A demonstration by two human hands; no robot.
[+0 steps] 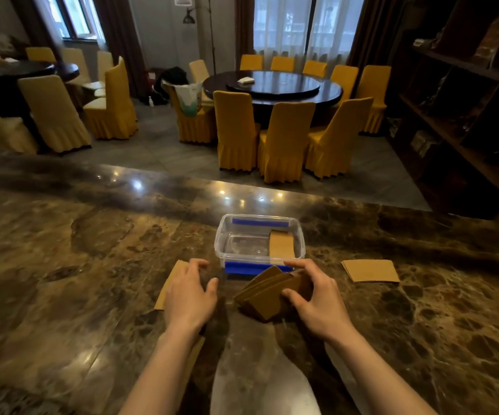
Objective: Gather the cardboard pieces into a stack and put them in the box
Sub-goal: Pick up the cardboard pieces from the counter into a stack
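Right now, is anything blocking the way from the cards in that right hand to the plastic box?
Nothing visible does. The right hand holds the cardboard stack just in front of the box, whose top is open, with one piece already inside.

Right hand (317,298) grips a fanned cardboard stack (269,295) on the table (62,265); left hand (189,295), fingers spread, covers a flat piece (171,278). Clear box (233,235) lies beyond the fingers.

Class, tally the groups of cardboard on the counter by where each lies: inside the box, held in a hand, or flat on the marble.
Inside the clear box: 1
Held in the right hand: 1 fanned bunch
Flat on the marble: 2
Total: 4
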